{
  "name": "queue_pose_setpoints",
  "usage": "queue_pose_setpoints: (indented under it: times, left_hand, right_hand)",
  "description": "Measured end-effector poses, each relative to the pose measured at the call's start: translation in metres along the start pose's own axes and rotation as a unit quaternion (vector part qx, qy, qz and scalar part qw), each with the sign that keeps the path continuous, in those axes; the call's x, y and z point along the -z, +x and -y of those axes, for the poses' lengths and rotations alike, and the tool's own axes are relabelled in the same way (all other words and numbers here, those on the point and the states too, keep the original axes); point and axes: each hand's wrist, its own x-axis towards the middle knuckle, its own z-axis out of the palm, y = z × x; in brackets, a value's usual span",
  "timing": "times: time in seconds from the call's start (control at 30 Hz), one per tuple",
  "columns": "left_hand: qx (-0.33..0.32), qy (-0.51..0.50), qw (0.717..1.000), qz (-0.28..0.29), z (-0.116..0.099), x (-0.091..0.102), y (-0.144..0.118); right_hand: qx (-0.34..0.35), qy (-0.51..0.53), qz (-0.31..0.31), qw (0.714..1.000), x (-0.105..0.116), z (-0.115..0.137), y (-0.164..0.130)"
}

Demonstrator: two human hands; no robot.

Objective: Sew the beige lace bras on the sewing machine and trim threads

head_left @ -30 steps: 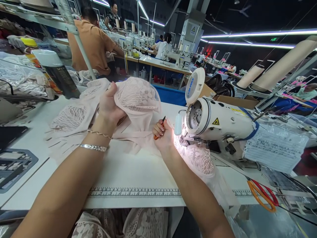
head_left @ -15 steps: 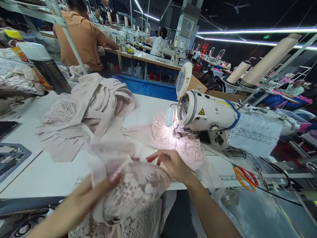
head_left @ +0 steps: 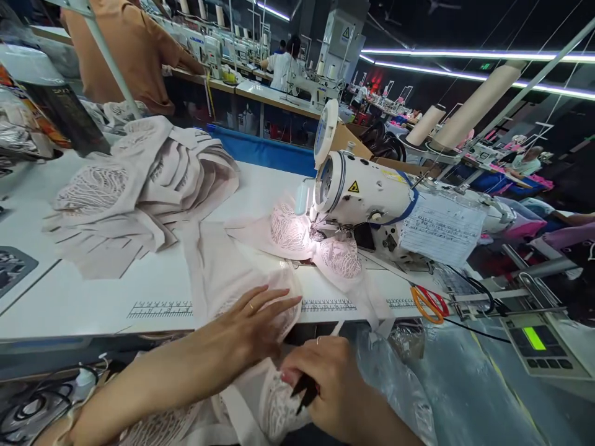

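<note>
1. At the far left, a grey tray (head_left: pixel 17 267) is cut off by the frame; its dark contents are too unclear to name.
2. Behind it stands a tilted-looking dark can (head_left: pixel 62 111) with a pale cap, its contents hidden.
3. A heap of pale lace garments (head_left: pixel 139 186) lies on the worktop (head_left: pixel 83 303).
4. Right of the heap, a loose pale garment (head_left: pixel 223 257) stretches to the worktop's front edge; the left hand (head_left: pixel 260 319) rests over its cup, fingers extended.
5. Below the edge, a lace piece (head_left: pixel 281 402) lies beside the right hand (head_left: pixel 332 384), which is curled around a dark pointed tool (head_left: pixel 304 391).
6. Another lace garment (head_left: pixel 341 259) sits at the lit needle area of the sewing machine (head_left: pixel 367 189).
7. Behind the machine is a cardboard box (head_left: pixel 348 141); whether the black bundle (head_left: pixel 381 141) lies inside, I cannot tell.
8. Orange-and-red scissors (head_left: pixel 426 305) lie farther right.
</note>
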Motion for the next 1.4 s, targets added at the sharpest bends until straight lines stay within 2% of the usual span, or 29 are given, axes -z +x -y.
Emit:
queue_pose_setpoints:
  times: [0.07,0.13,0.2,0.27,0.33,0.4,0.5,0.57,0.63,0.73,0.87,1.03,1.1,1.17,1.23,1.27,1.3,1.33,1.4]
  left_hand:
    - [-0.047,-0.001,0.995,0.084,0.0,0.013,0.008]
    - [-0.05,-0.056,0.987,0.142,-0.001,0.026,0.005]
    - [-0.03,-0.159,0.967,0.196,-0.001,0.034,-0.004]
    - [0.031,-0.283,0.935,0.211,0.003,0.031,-0.014]
    - [0.121,-0.396,0.895,0.167,0.008,0.016,-0.023]
    - [0.211,-0.484,0.845,0.08,0.013,-0.004,-0.031]
    - [0.302,-0.599,0.739,-0.063,0.016,-0.031,-0.038]
    - [0.328,-0.66,0.662,-0.135,0.013,-0.044,-0.039]
    - [0.331,-0.7,0.607,-0.176,0.009,-0.053,-0.039]
    - [0.316,-0.728,0.575,-0.198,0.001,-0.062,-0.036]
    - [0.298,-0.74,0.569,-0.198,-0.007,-0.067,-0.035]
    - [0.291,-0.752,0.565,-0.173,-0.013,-0.069,-0.036]
    - [0.289,-0.754,0.568,-0.16,-0.014,-0.071,-0.034]
    - [0.285,-0.754,0.574,-0.144,-0.015,-0.073,-0.028]
    - [0.28,-0.756,0.577,-0.13,-0.016,-0.072,-0.02]
    - [0.277,-0.754,0.581,-0.127,-0.016,-0.069,-0.016]
    - [0.273,-0.741,0.599,-0.131,-0.016,-0.065,-0.012]
    - [0.263,-0.711,0.636,-0.145,-0.017,-0.058,-0.008]
    - [0.223,-0.579,0.755,-0.212,-0.022,-0.041,-0.004]
  right_hand:
    - [-0.003,0.049,0.059,0.997,0.012,0.006,-0.007]
    - [-0.015,0.103,0.109,0.989,0.024,0.008,-0.012]
    - [-0.028,0.168,0.151,0.974,0.032,0.006,-0.015]
    - [-0.053,0.225,0.184,0.955,0.036,-0.001,-0.014]
    - [-0.092,0.262,0.204,0.939,0.036,-0.012,-0.012]
    - [-0.133,0.304,0.197,0.923,0.033,-0.025,-0.01]
    - [-0.179,0.397,0.136,0.89,0.024,-0.043,-0.009]
    - [-0.195,0.462,0.097,0.86,0.016,-0.05,-0.01]
    - [-0.206,0.524,0.08,0.823,0.007,-0.054,-0.011]
    - [-0.212,0.571,0.077,0.789,-0.005,-0.055,-0.012]
    - [-0.207,0.572,0.079,0.79,-0.014,-0.059,-0.017]
    - [-0.194,0.54,0.109,0.812,-0.004,-0.068,-0.016]
    - [-0.188,0.495,0.141,0.837,0.003,-0.064,-0.009]
    - [-0.163,0.404,0.194,0.879,0.007,-0.052,0.001]
    - [-0.105,0.305,0.254,0.912,0.011,-0.037,0.008]
    - [-0.072,0.274,0.275,0.919,0.013,-0.03,0.009]
    - [-0.046,0.262,0.285,0.921,0.017,-0.023,0.008]
    - [-0.026,0.264,0.283,0.922,0.022,-0.017,0.005]
    - [-0.014,0.296,0.237,0.925,0.037,-0.008,-0.006]
